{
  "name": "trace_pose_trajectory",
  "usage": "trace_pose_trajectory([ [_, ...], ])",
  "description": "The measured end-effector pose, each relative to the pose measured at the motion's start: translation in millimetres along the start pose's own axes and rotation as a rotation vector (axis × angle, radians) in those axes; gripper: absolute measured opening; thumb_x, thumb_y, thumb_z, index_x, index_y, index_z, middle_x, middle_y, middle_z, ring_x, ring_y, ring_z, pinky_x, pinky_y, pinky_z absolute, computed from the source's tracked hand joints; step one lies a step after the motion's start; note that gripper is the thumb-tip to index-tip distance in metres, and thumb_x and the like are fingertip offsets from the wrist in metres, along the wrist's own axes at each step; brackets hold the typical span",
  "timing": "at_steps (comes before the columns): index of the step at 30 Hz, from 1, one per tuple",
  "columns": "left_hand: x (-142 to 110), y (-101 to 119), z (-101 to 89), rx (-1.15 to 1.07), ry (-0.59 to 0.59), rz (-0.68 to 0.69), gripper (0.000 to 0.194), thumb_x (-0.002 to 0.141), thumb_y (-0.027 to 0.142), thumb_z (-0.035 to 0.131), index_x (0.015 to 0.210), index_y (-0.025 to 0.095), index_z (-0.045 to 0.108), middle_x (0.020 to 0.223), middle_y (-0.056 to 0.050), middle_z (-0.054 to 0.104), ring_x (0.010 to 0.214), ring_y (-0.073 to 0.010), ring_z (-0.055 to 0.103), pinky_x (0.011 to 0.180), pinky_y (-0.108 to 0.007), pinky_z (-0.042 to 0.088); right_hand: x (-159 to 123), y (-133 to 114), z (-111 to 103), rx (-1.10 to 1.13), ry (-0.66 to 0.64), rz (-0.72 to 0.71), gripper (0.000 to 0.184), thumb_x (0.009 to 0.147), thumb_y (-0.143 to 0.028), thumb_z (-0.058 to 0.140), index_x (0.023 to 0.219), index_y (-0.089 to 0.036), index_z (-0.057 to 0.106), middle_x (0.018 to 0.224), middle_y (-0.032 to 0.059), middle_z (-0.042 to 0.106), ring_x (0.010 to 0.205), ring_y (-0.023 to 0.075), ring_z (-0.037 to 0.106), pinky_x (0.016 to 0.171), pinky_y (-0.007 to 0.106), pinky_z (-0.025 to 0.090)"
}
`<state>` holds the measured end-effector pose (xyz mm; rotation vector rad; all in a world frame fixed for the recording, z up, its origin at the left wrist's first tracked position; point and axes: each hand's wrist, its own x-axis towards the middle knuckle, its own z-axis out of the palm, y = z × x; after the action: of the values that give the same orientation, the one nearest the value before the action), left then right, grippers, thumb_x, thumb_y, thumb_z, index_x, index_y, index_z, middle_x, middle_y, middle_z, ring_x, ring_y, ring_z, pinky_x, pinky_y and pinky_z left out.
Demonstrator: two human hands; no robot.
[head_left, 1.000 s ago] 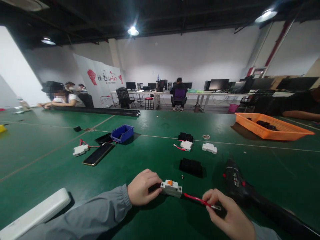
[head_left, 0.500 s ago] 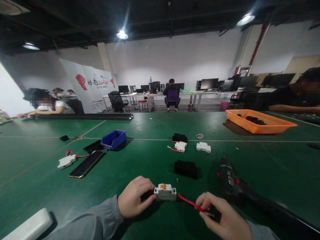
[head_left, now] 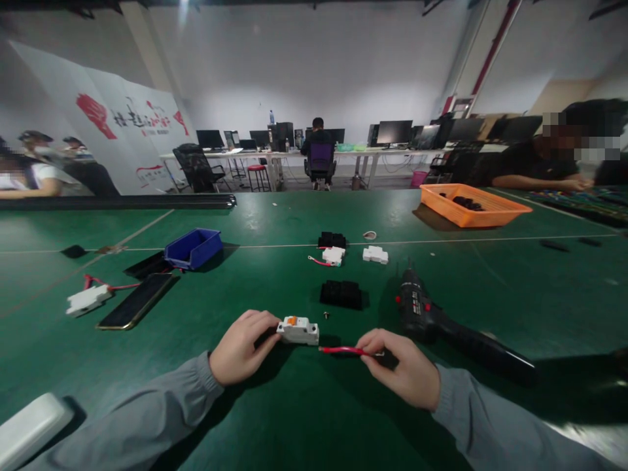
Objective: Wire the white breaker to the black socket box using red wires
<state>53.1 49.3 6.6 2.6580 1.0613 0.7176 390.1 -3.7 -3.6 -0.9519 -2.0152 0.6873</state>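
Circuit breaker (head_left: 299, 332), lower center, is pinched in the left hand (head_left: 245, 347); the right hand (head_left: 402, 367) grips a red wire (head_left: 341, 350). An orange basket (head_left: 447, 209), upper right, holds black parts (head_left: 468, 203); a blue bin (head_left: 207, 253) stands left.

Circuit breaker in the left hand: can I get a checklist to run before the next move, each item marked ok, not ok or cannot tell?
1. Left hand gripping the circuit breaker: ok, fingers at its left end.
2. Right hand holding the red wire: ok.
3. Wire's free tip inside the breaker: not ok, it shows just outside the right end.
4. Small screw in view: ok, lying beyond the breaker.
5. Power drill apart from the right hand: ok.
6. Drill bit secure: cannot tell, too blurred.
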Motion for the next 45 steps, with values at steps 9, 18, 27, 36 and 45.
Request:
trace_pose_trajectory([
  [9,-0.1,-1.6,-1.0,-0.016,-0.013,-0.004,0.018,0.096,0.026,0.049,0.106,0.019,0.061,0.098,-0.006,0.068,0.09,-0.0175,0.062,0.083,-0.033,0.048,0.8,2.2,-0.1,0.003,0.065,0.026,0.007,0.089,-0.019,0.06,0.084,-0.021,0.056,0.094,0.0069,0.07,0.077,0.0167,0.067,0.067,0.031,0.056],
  [18,1.0,2.4,-1.0,0.007,-0.108,0.091,0.019,0.093,0.02,0.048,0.108,0.02,0.06,0.098,-0.005,0.068,0.088,-0.0159,0.063,0.082,-0.032,0.045,1.1,2.8,-0.1,-0.014,-0.031,-0.007,0.006,0.09,-0.018,0.059,0.085,-0.021,0.057,0.093,0.0063,0.069,0.081,0.0174,0.066,0.071,0.032,0.055],
  [27,0.1,-0.1,0.0,0.018,-0.086,0.115,0.02,0.095,0.023,0.05,0.111,0.019,0.061,0.1,-0.005,0.069,0.09,-0.0163,0.063,0.082,-0.033,0.044,0.8,6.9,0.9,-0.056,-0.106,-0.003,0.009,0.092,-0.022,0.061,0.083,-0.021,0.059,0.085,0.0051,0.067,0.076,0.0171,0.063,0.068,0.032,0.053],
  [36,-0.3,-2.4,1.0,-0.01,-0.097,0.098,0.02,0.095,0.023,0.051,0.111,0.02,0.062,0.102,-0.003,0.07,0.09,-0.0147,0.064,0.084,-0.031,0.044,2.5,1.1,1.1,-0.137,-0.037,-0.185,0.006,0.09,-0.015,0.064,0.088,-0.02,0.063,0.085,0.0056,0.072,0.077,0.018,0.068,0.068,0.033,0.055],
  [45,-0.4,-5.3,1.7,0.002,-0.084,0.101,0.022,0.095,0.021,0.05,0.114,0.021,0.06,0.103,-0.003,0.07,0.091,-0.0147,0.063,0.084,-0.031,0.042,0.5,6.6,4.7,-0.132,-0.089,-0.133,0.007,0.09,-0.021,0.066,0.085,-0.02,0.062,0.084,0.0041,0.071,0.075,0.0165,0.067,0.068,0.03,0.054],
])
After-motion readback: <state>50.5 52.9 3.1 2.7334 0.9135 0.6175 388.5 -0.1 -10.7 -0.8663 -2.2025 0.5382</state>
